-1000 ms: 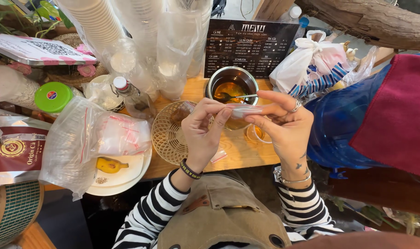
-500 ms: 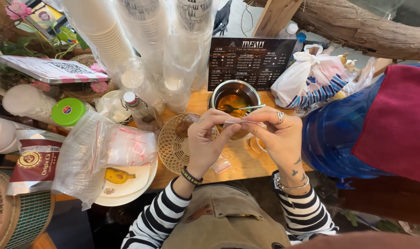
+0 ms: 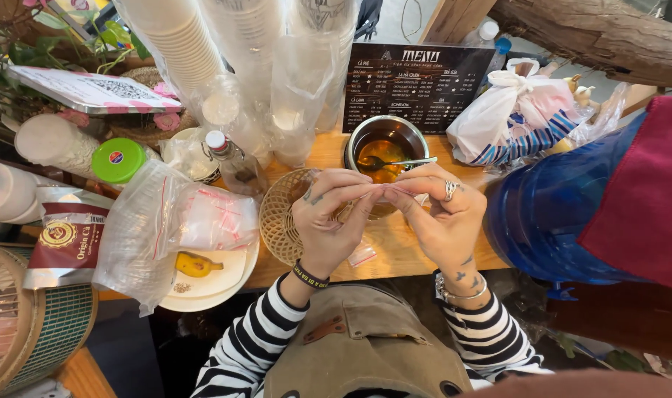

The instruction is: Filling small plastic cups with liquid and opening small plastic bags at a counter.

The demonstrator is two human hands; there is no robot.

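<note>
Both hands meet over the counter (image 3: 395, 250), left hand (image 3: 328, 221) and right hand (image 3: 443, 217) pinching a small clear packet (image 3: 384, 193) between fingertips; opening it seems underway; next needs a careful tear above the steel bowl (image 3: 386, 144); woven coaster (image 3: 280, 217) beneath.

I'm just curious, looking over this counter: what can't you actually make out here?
- Head view: what the left hand and right hand pinch between them; the fingertips cover it.
- Woven basket: inside hidden by the left hand.
- Steel bowl: near rim behind the fingers.
- Cup stacks: tops cut off by the upper edge.
</note>
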